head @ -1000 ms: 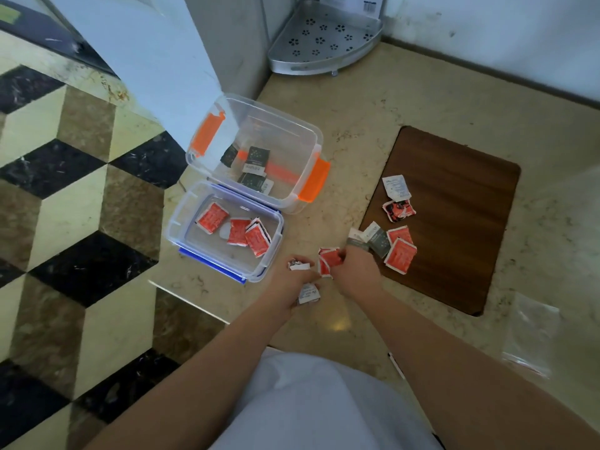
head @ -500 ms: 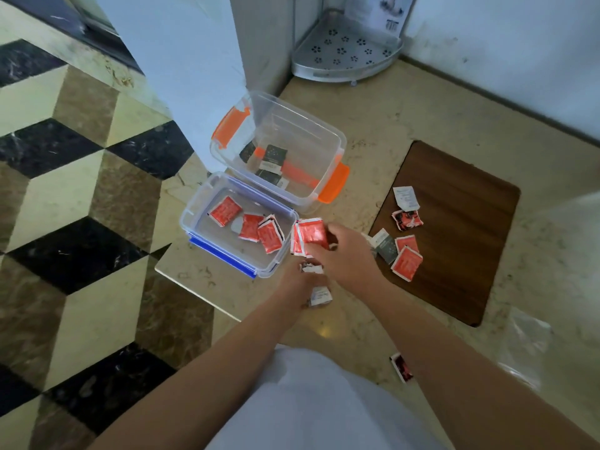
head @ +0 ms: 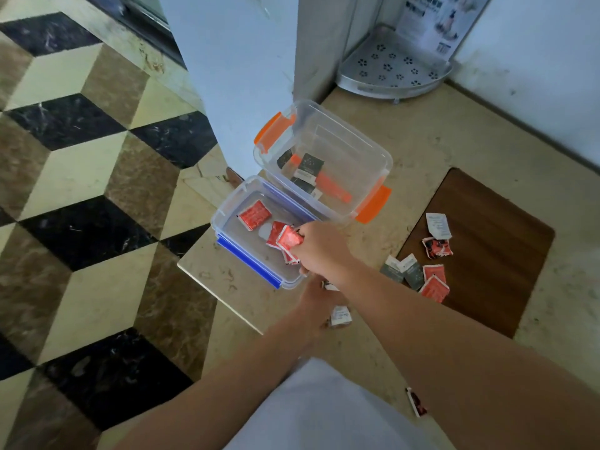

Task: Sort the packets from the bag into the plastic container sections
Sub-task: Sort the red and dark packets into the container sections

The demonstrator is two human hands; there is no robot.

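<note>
My right hand (head: 319, 246) reaches over the blue-clipped clear container (head: 227, 248) and is shut on red packets (head: 289, 238) held just above its inside. More red packets (head: 255, 215) lie in that container. Behind it, the orange-clipped clear container (head: 373, 157) holds dark grey packets (head: 310, 165). My left hand (head: 316, 303) rests low on the counter under my right forearm, holding small white-backed packets (head: 339, 317). A loose pile of red and grey packets (head: 418, 274) lies at the left edge of the wooden board (head: 493, 241).
A metal corner shelf (head: 389, 64) stands at the back by the wall. One red packet (head: 415, 401) lies near my body on the marble counter (head: 431, 141). The counter's left edge drops to a patterned tiled floor (head: 81, 190). A white pillar (head: 233, 76) rises behind the containers.
My right hand carried the red packets from the counter leftward until it is over the blue-clipped container. My left hand stayed low on the counter with its packets.
</note>
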